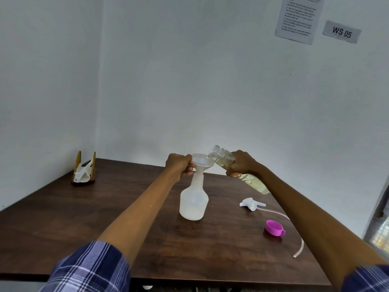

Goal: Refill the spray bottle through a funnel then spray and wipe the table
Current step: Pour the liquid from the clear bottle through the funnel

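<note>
A translucent white spray bottle stands uncapped on the dark wooden table, with a white funnel in its neck. My left hand grips the funnel and the bottle neck. My right hand holds a clear refill bottle of pale yellow liquid, tilted with its open mouth just above the funnel's right rim. The white spray head lies on the table to the right, its clear dip tube curling toward the front right edge.
A purple cap lies on the table front right of the spray bottle. A wooden napkin holder with white tissues stands at the back left corner. White walls close the table in behind and left; a window is at far right.
</note>
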Demonstrator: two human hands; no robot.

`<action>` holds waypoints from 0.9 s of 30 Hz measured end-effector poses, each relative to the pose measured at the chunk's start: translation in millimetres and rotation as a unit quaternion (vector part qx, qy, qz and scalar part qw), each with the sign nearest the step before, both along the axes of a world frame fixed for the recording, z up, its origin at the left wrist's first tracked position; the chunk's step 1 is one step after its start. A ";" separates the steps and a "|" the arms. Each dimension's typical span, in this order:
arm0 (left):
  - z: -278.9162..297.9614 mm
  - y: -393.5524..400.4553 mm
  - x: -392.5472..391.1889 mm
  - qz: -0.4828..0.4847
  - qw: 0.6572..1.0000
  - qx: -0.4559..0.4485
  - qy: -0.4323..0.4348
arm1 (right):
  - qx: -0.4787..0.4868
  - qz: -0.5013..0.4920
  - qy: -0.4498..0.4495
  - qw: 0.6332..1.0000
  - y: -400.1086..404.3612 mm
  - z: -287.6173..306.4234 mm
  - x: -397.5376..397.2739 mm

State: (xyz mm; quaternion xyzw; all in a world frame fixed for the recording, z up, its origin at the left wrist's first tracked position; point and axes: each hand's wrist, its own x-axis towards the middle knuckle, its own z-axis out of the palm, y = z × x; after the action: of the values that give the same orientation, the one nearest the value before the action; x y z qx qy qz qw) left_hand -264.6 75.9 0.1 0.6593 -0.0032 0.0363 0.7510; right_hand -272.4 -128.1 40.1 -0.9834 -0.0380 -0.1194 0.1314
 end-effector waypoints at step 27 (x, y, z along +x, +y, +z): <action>0.8 -0.9 -1.9 0.003 1.000 -0.008 -0.001 | -0.018 -0.018 -0.008 1.000 -5.8 -4.2 9.1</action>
State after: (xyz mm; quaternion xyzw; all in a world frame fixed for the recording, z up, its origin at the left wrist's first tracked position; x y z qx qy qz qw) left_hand -266.5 75.0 0.9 0.6535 -0.0019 0.0389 0.7560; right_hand -263.2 -133.9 35.9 -0.9851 -0.0231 -0.1292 0.1109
